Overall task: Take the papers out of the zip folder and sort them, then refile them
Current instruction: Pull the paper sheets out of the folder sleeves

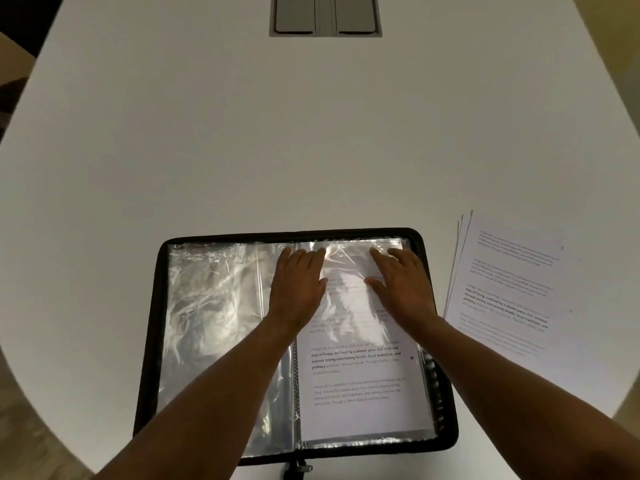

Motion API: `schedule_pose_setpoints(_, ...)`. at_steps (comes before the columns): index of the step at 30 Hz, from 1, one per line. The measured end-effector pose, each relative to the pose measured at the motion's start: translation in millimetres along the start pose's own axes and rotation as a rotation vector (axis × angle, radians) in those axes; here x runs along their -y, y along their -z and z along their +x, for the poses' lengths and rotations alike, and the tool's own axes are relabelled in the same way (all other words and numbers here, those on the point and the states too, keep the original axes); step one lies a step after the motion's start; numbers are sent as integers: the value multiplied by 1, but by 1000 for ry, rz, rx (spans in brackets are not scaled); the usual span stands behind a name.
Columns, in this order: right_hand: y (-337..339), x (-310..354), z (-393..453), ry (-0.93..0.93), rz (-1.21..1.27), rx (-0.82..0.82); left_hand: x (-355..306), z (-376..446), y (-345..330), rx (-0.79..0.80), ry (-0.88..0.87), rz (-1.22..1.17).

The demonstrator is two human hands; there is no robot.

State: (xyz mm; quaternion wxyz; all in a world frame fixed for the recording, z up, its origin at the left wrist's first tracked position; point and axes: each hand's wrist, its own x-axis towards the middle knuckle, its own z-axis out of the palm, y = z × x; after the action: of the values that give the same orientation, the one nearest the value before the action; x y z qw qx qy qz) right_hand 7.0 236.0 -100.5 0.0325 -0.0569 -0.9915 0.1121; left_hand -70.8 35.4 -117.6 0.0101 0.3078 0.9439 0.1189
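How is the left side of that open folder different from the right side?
The left sleeve looks empty, clear crinkled plastic with no sheet visible, while the right sleeve holds a printed page. The left hand lies by the spine at the right sleeve's edge; the right hand lies on the right sleeve. The left sleeve looks more wrinkled. Both are glossy plastic inside the same black zip folder.

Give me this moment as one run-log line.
zip folder: open flat | left hand, right hand: flat on sleeved printed page | left sleeves: empty | loose papers: stacked right of folder
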Motion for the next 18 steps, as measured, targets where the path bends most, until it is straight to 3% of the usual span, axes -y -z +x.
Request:
schedule_pose_setpoints(4,-1,0,11,216,-132,-79,-1,15,2,21,-20,-3)
schedule_pose_setpoints(10,-2,-9,16,424,-230,-21,-3,31,3,114,-21,-62)
schedule_pose_setpoints(15,-4,-14,16,448,-229,111,-8,30,5,79,-49,-132)
schedule_pose_setpoints(18,-4,-14,15,253,-184,126,-10,29,7,66,-82,-85)
